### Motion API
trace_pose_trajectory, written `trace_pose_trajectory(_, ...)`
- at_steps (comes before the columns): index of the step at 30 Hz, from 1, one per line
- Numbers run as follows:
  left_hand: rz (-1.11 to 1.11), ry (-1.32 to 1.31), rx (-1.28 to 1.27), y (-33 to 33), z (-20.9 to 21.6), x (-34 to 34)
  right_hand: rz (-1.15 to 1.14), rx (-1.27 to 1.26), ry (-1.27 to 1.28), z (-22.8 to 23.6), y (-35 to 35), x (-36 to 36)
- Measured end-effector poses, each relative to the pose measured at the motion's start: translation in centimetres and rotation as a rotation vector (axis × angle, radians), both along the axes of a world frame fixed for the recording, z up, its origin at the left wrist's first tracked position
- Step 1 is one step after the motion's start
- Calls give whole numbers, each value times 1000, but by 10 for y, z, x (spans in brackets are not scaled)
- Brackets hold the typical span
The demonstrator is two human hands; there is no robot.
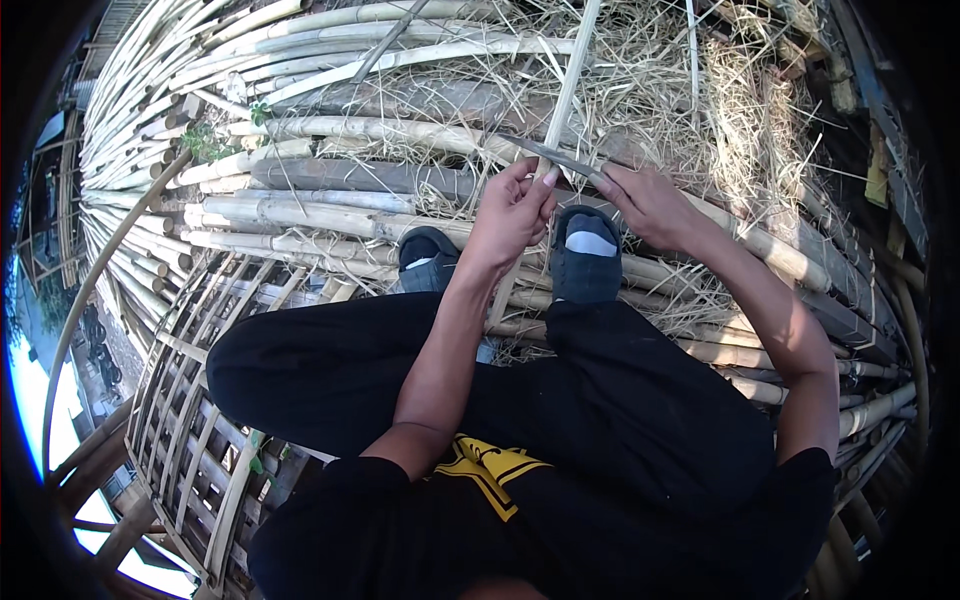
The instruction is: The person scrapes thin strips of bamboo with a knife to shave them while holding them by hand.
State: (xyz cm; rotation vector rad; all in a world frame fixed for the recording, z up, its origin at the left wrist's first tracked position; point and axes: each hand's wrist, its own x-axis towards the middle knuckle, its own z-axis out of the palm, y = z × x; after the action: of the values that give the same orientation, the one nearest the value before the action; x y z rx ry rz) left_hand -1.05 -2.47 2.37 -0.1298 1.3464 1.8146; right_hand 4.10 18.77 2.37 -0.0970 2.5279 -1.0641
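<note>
My left hand (513, 212) is closed round a long, pale bamboo strip (570, 90), which runs away from me toward the top edge and back down between my feet. In my right hand (650, 203) is a knife, gripped by its handle. Its dark, narrow blade (545, 151) lies across the strip just beyond my left fingers and points to the left. The left thumb is right by the blade. Whether the edge has cut into the strip cannot be made out.
Bamboo poles (330, 215) lie side by side under my sandals (586, 262). Curly shavings (660, 90) cover the poles at the far right. A woven bamboo lattice (200, 420) stands at the left, near a curved pole (92, 280). More poles (140, 100) are stacked at the far left.
</note>
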Motion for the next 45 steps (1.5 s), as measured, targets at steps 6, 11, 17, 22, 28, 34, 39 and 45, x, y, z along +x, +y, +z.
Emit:
trace_pose_trajectory(6, -16, 60, -88, -1, 1, 3, 98, 152, 241, -3, 8, -9)
trace_pose_trajectory(11, -26, -8, -18, -6, 6, 1, -142, 371, 184, -31, 56, -46)
trace_pose_trajectory(17, -127, 4, 68, 3, 23, 6, -455, 631, 549, 8, 194, -56)
trace_pose_trajectory(22, 62, 143, -174, -6, -1, -1, -230, 138, 172, 13, 48, -42)
trace_pose_trajectory(28, 51, 217, -168, -7, 2, -6, 147, 91, 335, 1, -12, -21)
trace_pose_trajectory(34, 126, 296, -181, 4, -1, -14, 195, 207, 256, 12, 0, -46)
trace_pose_trajectory(39, 247, 343, -114, 11, 2, -31, 275, 380, 383, 10, 14, -86)
trace_pose_trajectory(45, 365, 273, -2, 3, 7, -39, 105, 372, 303, -10, 40, -136)
